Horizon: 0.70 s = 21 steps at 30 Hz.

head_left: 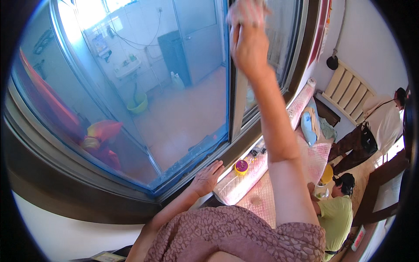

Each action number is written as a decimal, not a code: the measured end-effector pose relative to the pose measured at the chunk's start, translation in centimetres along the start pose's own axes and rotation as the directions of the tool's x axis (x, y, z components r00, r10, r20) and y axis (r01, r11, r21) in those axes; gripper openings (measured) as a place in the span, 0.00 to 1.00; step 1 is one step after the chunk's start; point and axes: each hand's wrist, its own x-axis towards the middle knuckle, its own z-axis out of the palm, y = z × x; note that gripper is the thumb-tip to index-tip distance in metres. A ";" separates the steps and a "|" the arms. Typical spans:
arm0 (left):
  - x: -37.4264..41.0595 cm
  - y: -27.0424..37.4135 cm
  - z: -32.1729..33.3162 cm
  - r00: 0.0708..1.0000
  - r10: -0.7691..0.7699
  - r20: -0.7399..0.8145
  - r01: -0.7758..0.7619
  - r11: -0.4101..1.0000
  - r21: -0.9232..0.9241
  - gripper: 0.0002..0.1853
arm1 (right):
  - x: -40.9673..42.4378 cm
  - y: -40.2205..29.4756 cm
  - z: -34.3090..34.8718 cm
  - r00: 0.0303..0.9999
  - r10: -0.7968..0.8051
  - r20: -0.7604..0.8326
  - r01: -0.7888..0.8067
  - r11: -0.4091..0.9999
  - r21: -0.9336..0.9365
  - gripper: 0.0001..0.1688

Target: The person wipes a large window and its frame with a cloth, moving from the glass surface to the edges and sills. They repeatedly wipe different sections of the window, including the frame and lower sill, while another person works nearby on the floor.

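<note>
My right hand (pixel 249 46) is raised at the top of the head view, closed on a pink-and-white cloth (pixel 247 12) held up at the sliding window's frame and glass. Motion blurs the cloth, so whether it touches the glass cannot be told. Low on the window, my left hand (pixel 207 177) rests on the dark sill frame (pixel 235 154) with its fingers spread a little and nothing in them. The blue-tinted window pane (pixel 183 108) fills the left; through it a washroom with a sink, a green basin and a door shows.
A yellow tub with a purple lid (pixel 241 166) stands right of my left hand. Below lies a pink quilted cover (pixel 257 199), with a blue bag (pixel 308 127) farther off. A person in a yellow-green shirt (pixel 337 219) crouches at right; another person (pixel 383 121) stands behind.
</note>
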 end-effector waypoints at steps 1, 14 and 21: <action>0.1 0.1 -0.1 1.000 -0.004 0.000 0.004 1.000 -0.019 0.25 | -3.2 -0.4 -0.4 0.995 -0.078 -0.069 0.079 0.997 -0.001 0.25; 0.5 0.3 -0.7 0.996 0.046 -0.080 -0.043 0.998 0.034 0.25 | -32.9 -7.8 -6.2 0.814 0.360 0.455 -0.392 0.919 -0.024 0.30; 0.2 -2.4 2.9 0.988 0.122 -0.092 -0.127 0.990 -0.053 0.29 | -30.8 -9.6 -4.6 0.400 0.827 0.396 -0.710 0.006 0.704 0.14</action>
